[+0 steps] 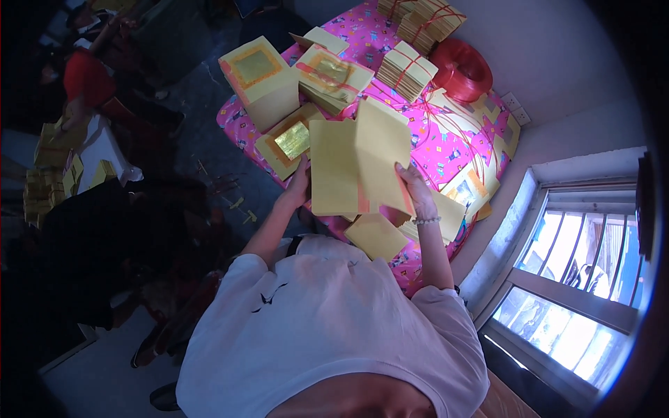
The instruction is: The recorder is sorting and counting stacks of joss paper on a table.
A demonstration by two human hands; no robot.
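Above the near part of a table with a pink patterned cloth (362, 26), I hold yellow paper sheets (334, 167) in both hands. They form two panels meeting at an angle, and an orange strip shows low between them. My left hand (300, 182) is closed at the left edge, its fingertips hidden behind the paper. My right hand (418, 191), with a beaded bracelet at the wrist, grips the right edge, thumb in front. Just beyond my left hand lies a yellow sheet with a gold foil square (292, 141). Below the held paper is a loose yellow piece (376, 235).
A tall paper stack (266, 94) and a lower stack (332, 76) stand farther back. Beyond are red-tied bundles (406, 72) and a roll of red plastic string (461, 70), its strands trailing rightward. A barred window (582, 258) is at right; people (90, 80) work at left.
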